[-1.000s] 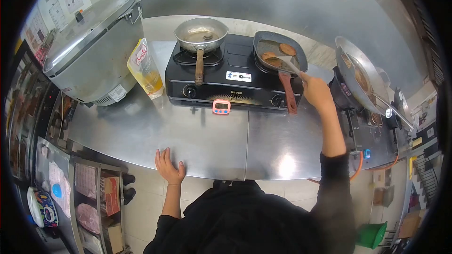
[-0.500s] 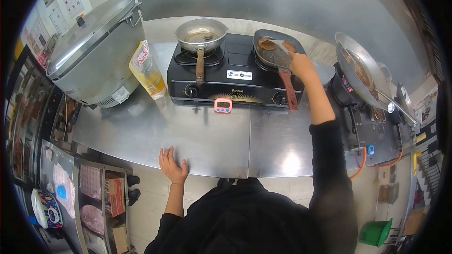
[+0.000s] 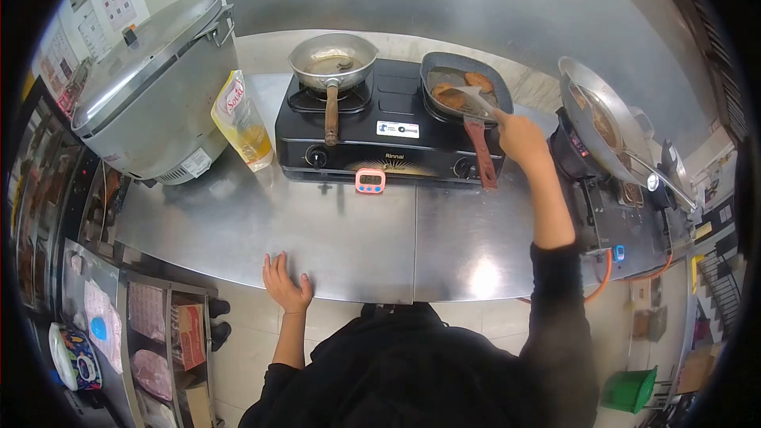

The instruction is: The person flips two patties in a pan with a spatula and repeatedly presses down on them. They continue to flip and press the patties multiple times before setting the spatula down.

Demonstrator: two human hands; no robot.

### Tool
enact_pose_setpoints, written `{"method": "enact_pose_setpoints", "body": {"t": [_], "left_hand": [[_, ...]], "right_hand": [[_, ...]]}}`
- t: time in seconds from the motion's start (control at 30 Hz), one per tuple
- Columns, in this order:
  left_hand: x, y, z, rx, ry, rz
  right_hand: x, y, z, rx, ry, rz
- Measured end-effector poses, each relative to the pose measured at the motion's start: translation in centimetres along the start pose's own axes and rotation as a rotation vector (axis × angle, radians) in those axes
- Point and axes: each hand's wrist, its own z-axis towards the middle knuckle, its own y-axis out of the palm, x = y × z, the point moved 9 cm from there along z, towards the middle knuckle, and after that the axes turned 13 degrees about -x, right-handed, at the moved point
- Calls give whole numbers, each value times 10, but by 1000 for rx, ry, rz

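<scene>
Pointing away-left into pan (image 3: 438, 75), spatula (image 3: 476, 100) in right hand (image 3: 521, 136)

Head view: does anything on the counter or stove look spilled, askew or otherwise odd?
No spill shows. The oil pouch leans tilted beside the large cooker, and the wok at the right sits tipped, though lens distortion may exaggerate both. The right hand holds a spatula in the grey pan.

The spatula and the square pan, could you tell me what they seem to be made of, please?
The spatula looks like bare metal: its blade is pale and shiny. The pan is dark grey and matte inside, probably a nonstick coating. Its handle is reddish-brown, wood or plastic, unclear which.
</scene>
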Motion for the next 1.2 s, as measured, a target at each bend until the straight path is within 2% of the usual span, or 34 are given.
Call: {"method": "enact_pose_setpoints", "body": {"t": [0.2,0.33,0.6,0.7,0.93,1.03,1.13,1.2], "left_hand": [[-4,4,-3,-3,-6,-2],[-8,6,-3,-10,-22,0],[-8,6,-4,-9,-37,-3],[-5,4,-2,-1,-31,14],[-7,8,-4,-17,-22,2],[-6,7,-3,-31,-38,-10],[-6,6,-2,-37,-43,-14],[-7,6,-2,-37,-45,-7]], "right_hand": [[4,20,75,50,42,-30],[4,24,89,17,41,-14],[7,5,14,-21,-99,27],[12,5,8,5,-114,67],[28,6,36,71,-42,79],[72,5,70,186,42,60],[100,21,95,170,136,46],[100,34,99,115,128,41]]}}
